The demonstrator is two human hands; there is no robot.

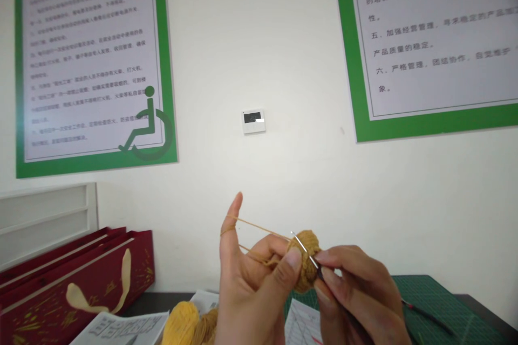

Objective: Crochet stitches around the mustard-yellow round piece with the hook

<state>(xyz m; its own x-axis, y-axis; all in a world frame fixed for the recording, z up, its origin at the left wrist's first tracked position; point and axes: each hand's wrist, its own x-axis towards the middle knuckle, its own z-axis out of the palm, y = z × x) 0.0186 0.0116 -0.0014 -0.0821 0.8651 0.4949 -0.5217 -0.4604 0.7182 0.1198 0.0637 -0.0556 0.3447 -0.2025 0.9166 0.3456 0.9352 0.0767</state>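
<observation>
Green mat [441, 302], dark table [149, 302] | posters [87, 64], white wall [283, 172] | left hand [254, 285] pinching brown yarn piece [311, 240] | right hand [364, 285] gripping hook [303, 248]

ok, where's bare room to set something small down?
Best patch: green mat, between the black-and-red tool and the mat's far edge, right of the right hand. Crowded: left of the left hand, with red bags, papers and yarn balls close together. Can't tell behind the hands.

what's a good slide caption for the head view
Left hand holding brown crochet piece, yarn round raised finger; right hand holding hook.
</observation>
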